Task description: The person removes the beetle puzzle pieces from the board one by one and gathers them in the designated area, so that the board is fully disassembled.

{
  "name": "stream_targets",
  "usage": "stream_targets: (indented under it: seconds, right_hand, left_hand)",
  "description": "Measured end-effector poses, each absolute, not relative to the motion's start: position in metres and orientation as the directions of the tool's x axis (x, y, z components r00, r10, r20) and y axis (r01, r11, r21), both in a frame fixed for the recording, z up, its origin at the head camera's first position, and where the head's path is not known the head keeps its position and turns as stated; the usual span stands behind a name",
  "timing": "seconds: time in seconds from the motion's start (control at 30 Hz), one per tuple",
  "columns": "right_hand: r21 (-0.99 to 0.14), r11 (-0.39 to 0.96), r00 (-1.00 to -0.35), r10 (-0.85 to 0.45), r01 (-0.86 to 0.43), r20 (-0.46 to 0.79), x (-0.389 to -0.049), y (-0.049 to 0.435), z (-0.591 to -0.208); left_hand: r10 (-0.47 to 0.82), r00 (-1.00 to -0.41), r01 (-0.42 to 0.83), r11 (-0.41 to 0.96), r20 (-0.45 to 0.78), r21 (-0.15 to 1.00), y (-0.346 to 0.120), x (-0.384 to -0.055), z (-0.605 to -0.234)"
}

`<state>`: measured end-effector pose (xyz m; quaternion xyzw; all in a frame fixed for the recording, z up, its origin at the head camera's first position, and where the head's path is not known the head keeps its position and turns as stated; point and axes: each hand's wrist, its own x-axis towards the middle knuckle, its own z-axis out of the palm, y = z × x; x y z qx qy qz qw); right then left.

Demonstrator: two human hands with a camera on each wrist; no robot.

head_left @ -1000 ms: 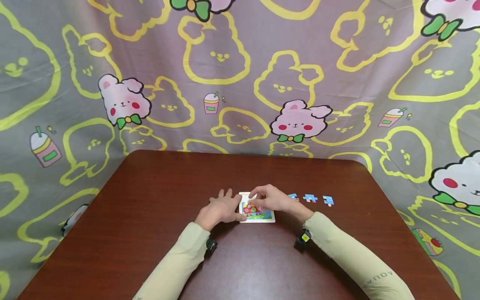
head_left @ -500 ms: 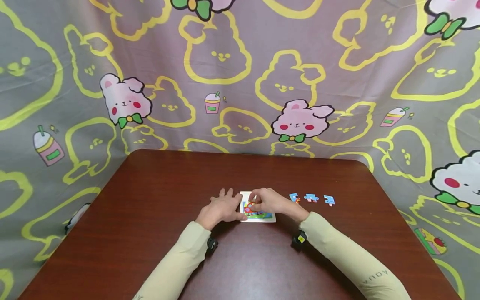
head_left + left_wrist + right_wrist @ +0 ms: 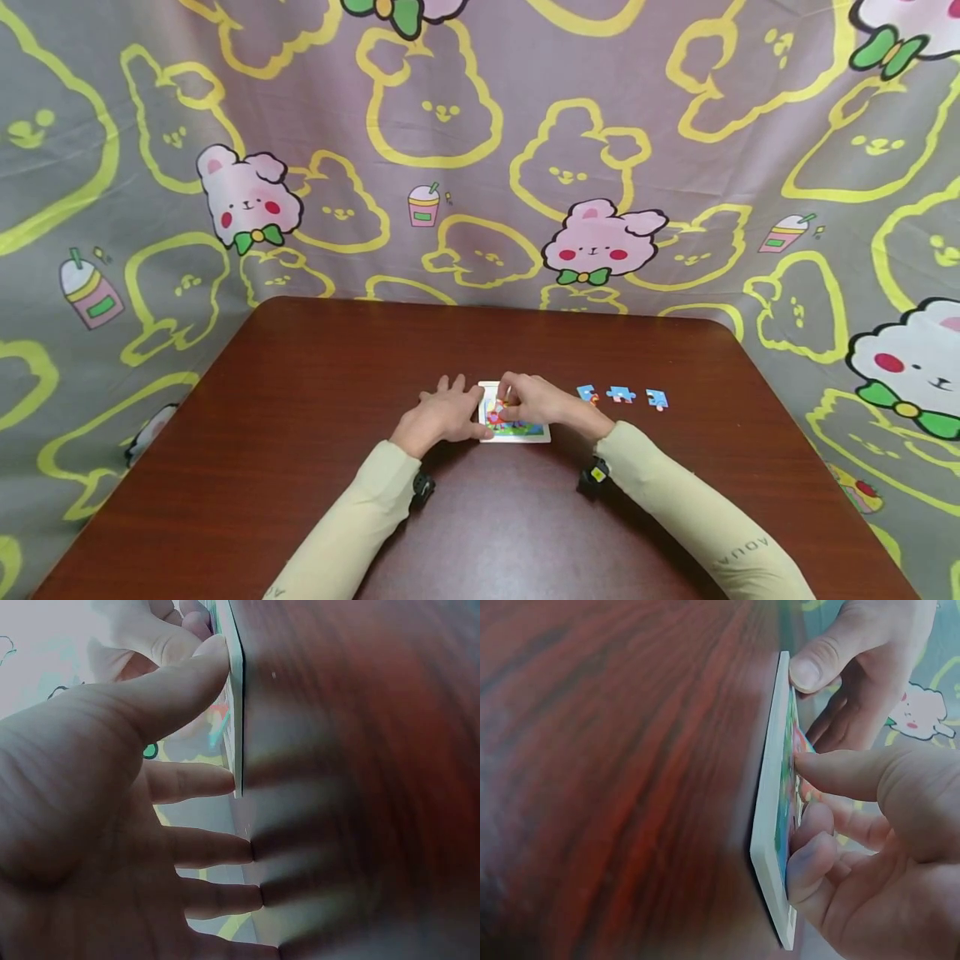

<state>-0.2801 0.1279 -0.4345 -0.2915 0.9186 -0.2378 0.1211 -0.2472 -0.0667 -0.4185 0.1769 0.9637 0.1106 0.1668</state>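
Observation:
A small puzzle board [image 3: 517, 439] with a white rim lies on the table, showing a red and green picture. My left hand [image 3: 441, 417] is spread at its left side; the thumb [image 3: 214, 656] presses on the rim and the index fingertip touches the board's edge. Over the picture, my right hand [image 3: 538, 400] pinches a red puzzle piece [image 3: 803, 739] between thumb and fingers. That piece sits tilted, partly raised from the board's surface in the right wrist view. My fingers hide much of it and the upper right of the picture.
Three loose blue puzzle pieces lie in a row right of the board: one with orange [image 3: 587, 394], a middle one [image 3: 621, 394] and a far right one [image 3: 657, 399]. The brown table [image 3: 337, 358] ends at a patterned cloth [image 3: 465, 108] behind.
My right hand has shifted slightly left and its fingers have drawn together on the red piece. The nearest loose piece shows more fully now. My left hand stays in place.

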Motion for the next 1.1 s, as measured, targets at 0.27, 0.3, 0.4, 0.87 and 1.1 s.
stream_targets:
  seconds: [0.27, 0.3, 0.4, 0.87, 1.1]
  right_hand:
    - [-0.556, 0.700, -0.812, -0.579, -0.448, -0.074, -0.2791, 0.1283, -0.4362]
    - [-0.567, 0.694, -0.813, -0.578, -0.444, -0.071, -0.2791, 0.1288, -0.4360]
    - [-0.603, 0.665, -0.807, -0.588, -0.441, -0.058, -0.2793, 0.1303, -0.4352]
    - [-0.679, 0.619, -0.798, -0.598, -0.395, -0.081, -0.2787, 0.1341, -0.4339]
    - [-0.614, 0.633, -0.748, -0.655, -0.471, -0.102, -0.2765, 0.1319, -0.4326]
  left_hand:
    - [0.374, -0.882, 0.302, 0.916, -0.286, 0.264, -0.0651, -0.2463, -0.4165]
    - [0.374, -0.882, 0.303, 0.916, -0.287, 0.264, -0.0648, -0.2461, -0.4163]
    - [0.374, -0.882, 0.302, 0.916, -0.288, 0.264, -0.0645, -0.2456, -0.4160]
    - [0.361, -0.885, 0.291, 0.922, -0.295, 0.257, -0.0637, -0.2428, -0.4187]
    - [0.366, -0.885, 0.294, 0.918, -0.286, 0.266, -0.0641, -0.2410, -0.4178]
